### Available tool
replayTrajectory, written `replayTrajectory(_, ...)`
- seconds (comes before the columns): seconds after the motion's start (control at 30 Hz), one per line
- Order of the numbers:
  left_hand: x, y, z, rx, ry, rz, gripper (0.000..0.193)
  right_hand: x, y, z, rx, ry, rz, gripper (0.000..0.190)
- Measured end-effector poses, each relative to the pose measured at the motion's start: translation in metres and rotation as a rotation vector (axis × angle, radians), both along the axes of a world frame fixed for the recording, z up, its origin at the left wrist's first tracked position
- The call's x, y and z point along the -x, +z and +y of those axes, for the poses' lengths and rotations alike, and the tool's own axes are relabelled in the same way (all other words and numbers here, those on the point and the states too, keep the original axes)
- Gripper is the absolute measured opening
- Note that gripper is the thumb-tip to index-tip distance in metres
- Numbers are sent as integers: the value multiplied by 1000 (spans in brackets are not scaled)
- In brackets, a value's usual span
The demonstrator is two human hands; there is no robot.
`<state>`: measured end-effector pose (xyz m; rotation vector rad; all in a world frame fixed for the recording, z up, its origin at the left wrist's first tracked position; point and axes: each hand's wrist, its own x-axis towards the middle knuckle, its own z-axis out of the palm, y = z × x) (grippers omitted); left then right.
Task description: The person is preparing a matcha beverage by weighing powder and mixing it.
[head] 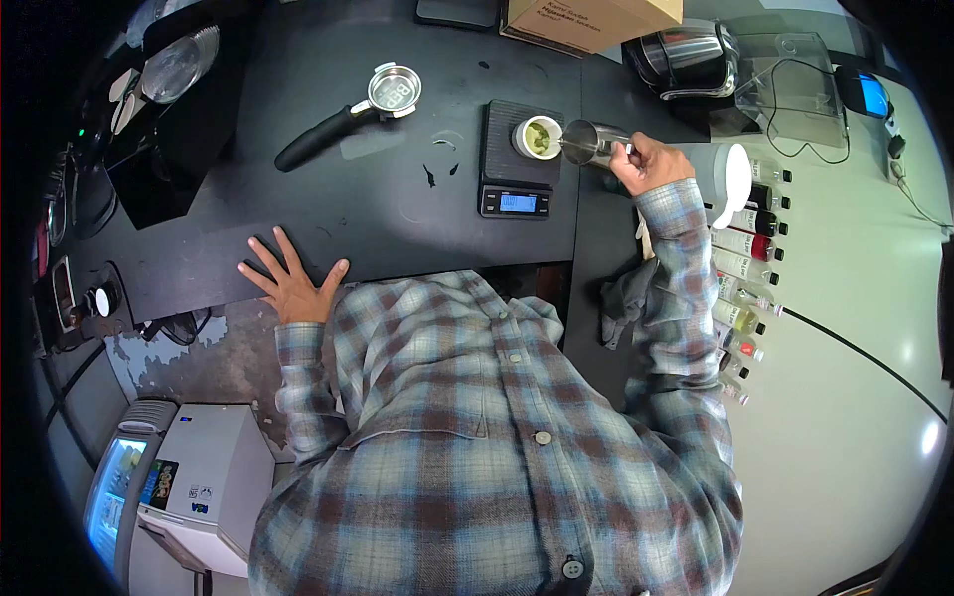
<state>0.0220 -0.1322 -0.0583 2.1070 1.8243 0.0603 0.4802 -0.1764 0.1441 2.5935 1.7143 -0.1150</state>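
My right hand [650, 162] grips the handle of a small stainless steel pitcher [592, 143], tilted with its rim beside a small white cup [537, 137]. Green powder or paste lies in the cup; whether liquid is flowing in is hard to tell. Under the cup is a black digital scale [519, 179] with a lit display. My left hand [297, 287] rests with fingers spread at the front edge of the black counter [417, 231], holding nothing. A portafilter with a black handle [320, 138] lies farther back on the counter.
A cardboard box [589, 26] stands at the back edge. Several syrup bottles [745, 242] line the right side, near a white container [727, 182] and a grey cloth [627, 298]. A steel appliance [689, 59] is at the back right, and a black angular object [168, 167] at the left.
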Motion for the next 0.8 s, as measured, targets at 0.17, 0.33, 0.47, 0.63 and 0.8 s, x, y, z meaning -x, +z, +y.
replayTrajectory(0.17,0,1,0,12,4,-6,120,-1,0,1,3,-4,0,38)
replayTrajectory(0.33,-1,4,0,44,10,-20,121,1,2,2,-13,-11,17,38)
replayTrajectory(0.47,0,2,0,11,-8,-27,121,2,1,4,-3,-16,7,37)
replayTrajectory(0.63,-1,5,0,21,-8,-19,121,2,1,5,0,-24,10,37)
replayTrajectory(0.8,-1,4,0,19,-6,-11,121,3,1,6,1,-35,18,36)
